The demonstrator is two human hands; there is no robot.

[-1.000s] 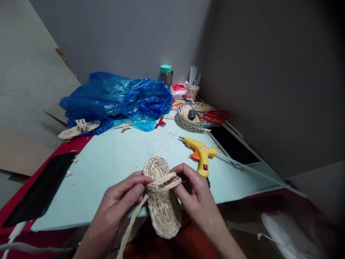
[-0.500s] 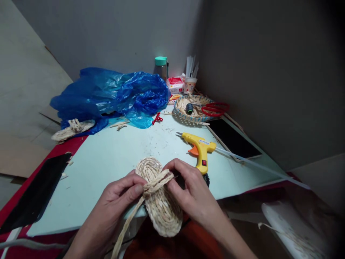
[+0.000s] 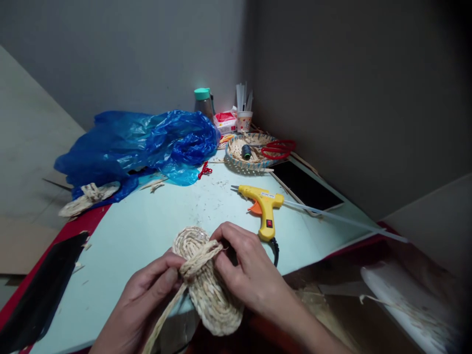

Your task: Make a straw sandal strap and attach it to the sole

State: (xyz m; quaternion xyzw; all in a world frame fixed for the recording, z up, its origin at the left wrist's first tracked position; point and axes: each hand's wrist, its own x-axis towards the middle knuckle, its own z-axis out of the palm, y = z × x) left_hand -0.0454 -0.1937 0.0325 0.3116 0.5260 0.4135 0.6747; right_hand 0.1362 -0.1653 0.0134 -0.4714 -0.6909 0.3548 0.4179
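Observation:
A woven straw sandal sole (image 3: pixel 210 295) lies at the near edge of the pale blue table (image 3: pixel 147 226), half over the edge. A braided straw strap (image 3: pixel 199 258) crosses its front part. My left hand (image 3: pixel 147 295) pinches the strap's left end against the sole, and a loose braid tail hangs down from there. My right hand (image 3: pixel 247 270) presses the strap's right end onto the sole's right edge with closed fingers.
A yellow glue gun (image 3: pixel 262 206) lies just beyond my right hand. Farther back are a woven tray (image 3: pixel 236 160) with red scissors (image 3: pixel 278 147), a blue plastic bag (image 3: pixel 140 142), a second straw sandal (image 3: pixel 86 196), a bottle (image 3: pixel 202 101), a cup (image 3: pixel 244 120) and a dark tablet (image 3: pixel 304 186).
The view has shifted so everything sits further left in the frame. Both hands keep their grip on the strap and sole, pressing it a little closer together.

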